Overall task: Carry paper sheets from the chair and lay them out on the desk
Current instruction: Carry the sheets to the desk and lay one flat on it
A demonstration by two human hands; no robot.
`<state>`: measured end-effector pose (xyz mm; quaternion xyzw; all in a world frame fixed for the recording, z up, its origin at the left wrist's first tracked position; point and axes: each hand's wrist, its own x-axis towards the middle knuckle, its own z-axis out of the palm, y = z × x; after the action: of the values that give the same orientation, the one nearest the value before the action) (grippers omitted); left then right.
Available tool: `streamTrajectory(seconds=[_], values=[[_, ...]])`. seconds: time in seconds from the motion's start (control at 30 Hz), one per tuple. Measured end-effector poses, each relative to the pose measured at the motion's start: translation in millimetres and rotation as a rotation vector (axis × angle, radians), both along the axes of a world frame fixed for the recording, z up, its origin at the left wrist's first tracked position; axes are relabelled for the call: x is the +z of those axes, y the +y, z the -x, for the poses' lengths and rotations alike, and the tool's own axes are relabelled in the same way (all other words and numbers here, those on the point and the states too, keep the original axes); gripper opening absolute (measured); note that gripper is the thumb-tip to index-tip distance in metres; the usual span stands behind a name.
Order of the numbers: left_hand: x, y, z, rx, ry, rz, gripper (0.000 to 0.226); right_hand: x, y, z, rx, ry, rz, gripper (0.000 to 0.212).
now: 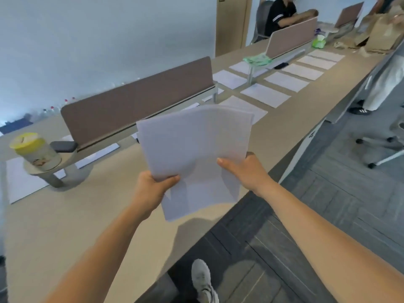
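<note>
Both hands carry a stack of sheets point(192, 145) in the air over the near edge of the desk point(65, 215), apparently heading for bare surface short of the row of laid sheets point(265, 95). Next, one sheet needs peeling off and laying flat. The left hand point(153, 189) pinches the lower left corner, thumb on top; the right hand point(242, 171) grips the right edge likewise.
</note>
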<state>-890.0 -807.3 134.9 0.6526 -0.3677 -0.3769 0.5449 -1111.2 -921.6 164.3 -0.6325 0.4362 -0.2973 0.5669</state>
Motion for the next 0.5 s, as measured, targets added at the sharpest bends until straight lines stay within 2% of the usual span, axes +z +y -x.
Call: streamTrajectory(seconds=[0.17,0.37,0.5], values=[[-30.2,-45.6,-50.9,0.120,0.008,-0.012,0.026,-19.5,-62.2,-59.4,0.088,-0.044,-0.020,0.013],[-46.6,-96.5,-99.1,0.259,-0.027,0.023,0.021,-38.3,-128.2,-120.2,0.114,-0.071,0.030,0.026],[-50.9,-111.3,-115.7,0.338,-0.029,0.025,0.026,-54.7,-167.0,-154.7,0.195,-0.084,-0.007,0.029]])
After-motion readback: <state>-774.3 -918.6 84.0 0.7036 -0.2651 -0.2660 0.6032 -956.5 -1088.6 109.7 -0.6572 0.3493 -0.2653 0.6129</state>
